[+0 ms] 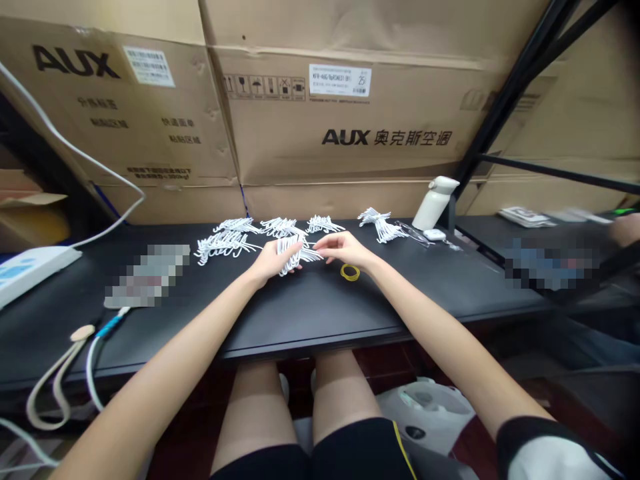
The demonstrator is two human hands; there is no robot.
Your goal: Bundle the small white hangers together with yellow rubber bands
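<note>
My left hand [271,261] is wrapped round a bundle of white hooks [289,257] just above the black table. At the bundle's right end, my right hand [344,248] has its fingertips pinched on the thin tips of the hooks. Whether a band is also between those fingers is too small to tell. Yellow rubber bands [350,272] lie on the table below my right hand. Behind my hands are several more bundles of white hooks, one at the left [223,245], another at the middle back [320,224] and a crossed pile of hooks [383,225] to the right.
A phone [147,277], blurred out, lies at left with a cable, near a white power strip [35,270]. A white bottle [434,203] and a small white case [434,235] stand at back right. Cardboard boxes [345,160] wall the back. Another person's hand [626,230] shows at far right.
</note>
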